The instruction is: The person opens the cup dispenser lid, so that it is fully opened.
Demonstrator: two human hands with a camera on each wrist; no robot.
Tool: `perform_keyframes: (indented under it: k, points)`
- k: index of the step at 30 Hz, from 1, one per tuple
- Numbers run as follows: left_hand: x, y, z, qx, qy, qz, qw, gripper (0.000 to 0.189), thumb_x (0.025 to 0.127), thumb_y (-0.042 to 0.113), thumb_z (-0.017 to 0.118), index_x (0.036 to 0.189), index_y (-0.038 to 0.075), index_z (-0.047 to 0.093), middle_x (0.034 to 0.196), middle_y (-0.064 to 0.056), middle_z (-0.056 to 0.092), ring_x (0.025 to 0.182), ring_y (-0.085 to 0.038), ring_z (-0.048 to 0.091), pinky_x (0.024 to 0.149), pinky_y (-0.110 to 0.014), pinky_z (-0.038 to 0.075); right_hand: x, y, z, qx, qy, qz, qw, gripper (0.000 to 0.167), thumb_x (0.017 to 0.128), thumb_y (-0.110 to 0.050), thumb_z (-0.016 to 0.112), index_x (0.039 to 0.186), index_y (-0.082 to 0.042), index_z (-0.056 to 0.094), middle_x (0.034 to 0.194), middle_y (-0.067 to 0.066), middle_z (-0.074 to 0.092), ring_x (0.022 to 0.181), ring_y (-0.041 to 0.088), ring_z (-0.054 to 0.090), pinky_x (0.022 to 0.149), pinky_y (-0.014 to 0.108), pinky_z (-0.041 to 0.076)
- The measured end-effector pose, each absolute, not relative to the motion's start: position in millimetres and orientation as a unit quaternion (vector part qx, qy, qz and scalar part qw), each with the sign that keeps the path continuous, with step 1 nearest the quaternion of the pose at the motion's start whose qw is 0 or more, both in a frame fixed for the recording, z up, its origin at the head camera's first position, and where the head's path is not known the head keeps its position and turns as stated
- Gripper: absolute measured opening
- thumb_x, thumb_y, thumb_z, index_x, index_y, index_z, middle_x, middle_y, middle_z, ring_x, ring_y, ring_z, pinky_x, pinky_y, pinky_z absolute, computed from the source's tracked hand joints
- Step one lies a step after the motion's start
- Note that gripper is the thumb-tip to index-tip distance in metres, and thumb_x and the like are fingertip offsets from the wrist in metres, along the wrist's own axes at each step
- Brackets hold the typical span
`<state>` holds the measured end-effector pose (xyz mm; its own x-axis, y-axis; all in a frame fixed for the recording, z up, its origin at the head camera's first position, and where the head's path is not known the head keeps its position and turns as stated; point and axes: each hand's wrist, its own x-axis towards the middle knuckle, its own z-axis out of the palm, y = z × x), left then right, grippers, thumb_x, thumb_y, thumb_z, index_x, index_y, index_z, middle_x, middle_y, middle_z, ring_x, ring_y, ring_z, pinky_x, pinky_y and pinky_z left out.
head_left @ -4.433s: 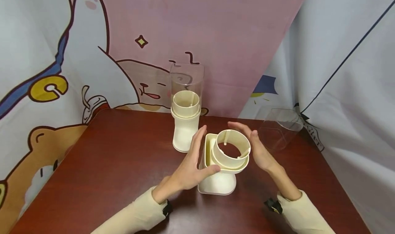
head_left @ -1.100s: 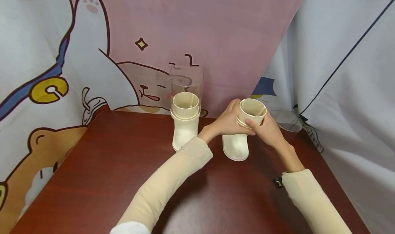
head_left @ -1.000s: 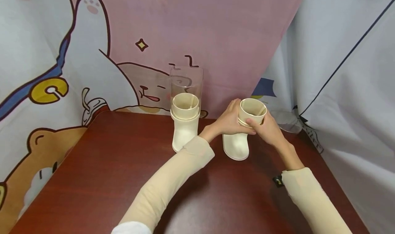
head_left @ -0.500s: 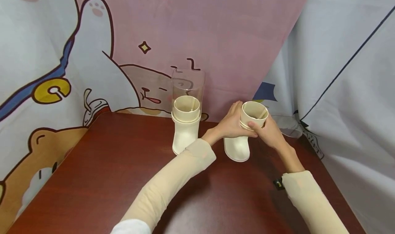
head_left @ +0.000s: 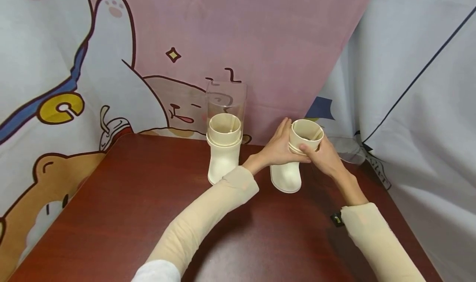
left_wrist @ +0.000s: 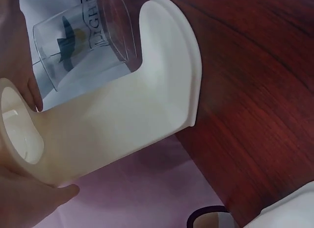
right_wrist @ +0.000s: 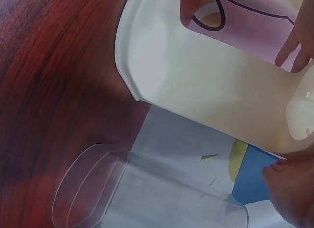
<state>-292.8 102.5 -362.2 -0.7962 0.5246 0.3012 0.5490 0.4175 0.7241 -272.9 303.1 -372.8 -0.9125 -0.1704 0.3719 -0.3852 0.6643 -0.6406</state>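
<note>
As both hands close around it, the cream holder stands right of center in the frame, having come back and to the right from the middle foreground, where some four seconds earlier it sat turned another way between parted hands. Over the last half second it has scarcely shifted. The left hand grips the collar from the left, its thumb across the front; the right hand clasps the other side, thumb pressed to the rim. The foot appears to rest on the table. The move leaves the holder beside its twin, at center frame, both toes pointing toward the lower edge. A clear tub rises from the twin; a loose tub, at right, is partly hidden by the right hand.
</note>
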Motion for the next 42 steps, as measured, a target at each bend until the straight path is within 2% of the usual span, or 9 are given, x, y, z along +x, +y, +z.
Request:
perform_keyframes:
  k: [8,15,18,24,26,28,32,38,42]
  points:
    - [-271,92,-364,-0.305,-0.846,-0.437,0.002,0.124,0.076,0.054,0.081,0.161,0.017,-0.002,0.168,-0.008,-0.004,0.156,-0.023,0.004,0.123,-0.046,0.024,-257,306,-370,0.176,-0.899,0.380,0.128,0.075,0.094,-0.047,0.063,0.156,-0.025,0.027,0.146,0.011,0.044,0.131,0.029,0.045,0.105,0.054,0.035]
    - [-248,70,-366,-0.311,-0.841,-0.443,-0.010,0.119,0.082,0.056,0.075,0.161,0.019,-0.006,0.169,-0.005,-0.003,0.156,-0.020,0.004,0.123,-0.048,0.024,-231,311,-370,0.147,-0.917,0.352,0.116,0.091,0.094,-0.057,0.059,0.159,-0.039,-0.002,0.168,0.006,0.010,0.150,0.038,0.020,0.110,0.072,0.023]
    - [-236,59,-370,-0.304,-0.839,-0.450,-0.020,0.116,0.084,0.057,0.073,0.161,0.018,-0.005,0.169,-0.004,-0.002,0.156,-0.018,0.003,0.123,-0.047,0.022,-219,312,-376,0.137,-0.916,0.360,0.113,0.092,0.095,-0.060,0.054,0.160,-0.033,-0.005,0.169,0.008,0.001,0.151,0.043,0.013,0.110,0.074,0.021]
    - [-208,30,-375,-0.274,-0.844,-0.457,-0.059,0.110,0.086,0.072,0.059,0.161,0.023,-0.005,0.169,0.004,-0.002,0.155,-0.014,0.003,0.125,-0.044,0.019,-189,308,-394,0.128,-0.898,0.404,0.114,0.089,0.099,-0.063,0.043,0.162,-0.018,0.000,0.167,0.018,0.004,0.146,0.051,0.019,0.112,0.072,0.019]
    - [-198,18,-376,-0.268,-0.840,-0.466,-0.065,0.107,0.086,0.079,0.049,0.161,0.026,-0.005,0.169,0.006,-0.002,0.155,-0.013,0.003,0.125,-0.046,0.018,-181,304,-399,0.134,-0.882,0.437,0.115,0.088,0.100,-0.063,0.042,0.162,-0.014,0.003,0.167,0.019,0.005,0.149,0.048,0.013,0.118,0.065,0.015]
    - [-188,5,-378,-0.260,-0.833,-0.484,-0.068,0.105,0.085,0.085,0.041,0.161,0.028,-0.003,0.168,0.007,-0.001,0.155,-0.013,0.004,0.124,-0.047,0.017,-175,299,-405,0.142,-0.861,0.476,0.113,0.084,0.102,-0.059,0.040,0.161,-0.013,0.003,0.167,0.020,0.006,0.152,0.043,0.007,0.125,0.045,0.014]
    - [-172,-22,-386,-0.247,-0.815,-0.520,-0.060,0.102,0.084,0.089,0.030,0.161,0.028,0.000,0.168,0.005,0.003,0.155,-0.016,0.006,0.124,-0.051,0.016,-164,286,-415,0.155,-0.812,0.551,0.111,0.078,0.105,-0.054,0.035,0.161,-0.009,0.004,0.166,0.023,0.008,0.153,0.040,0.005,0.113,0.006,0.018]
    - [-159,-52,-398,-0.235,-0.789,-0.567,-0.004,0.098,0.091,0.082,0.015,0.161,0.014,0.008,0.167,-0.006,0.015,0.154,-0.025,0.013,0.122,-0.055,0.017,-153,268,-424,0.177,-0.750,0.622,0.136,0.079,0.106,-0.054,0.030,0.159,0.000,0.008,0.163,0.028,0.012,0.153,0.022,0.016,0.114,0.009,0.022]
    - [-154,-66,-404,-0.207,-0.765,-0.608,0.042,0.084,0.102,0.065,0.006,0.159,0.004,0.014,0.164,-0.017,0.021,0.153,-0.031,0.017,0.123,-0.054,0.016,-150,256,-428,0.220,-0.706,0.658,0.143,0.082,0.106,-0.054,0.029,0.156,0.007,0.008,0.163,0.009,0.025,0.151,0.010,0.022,0.117,0.013,0.022]
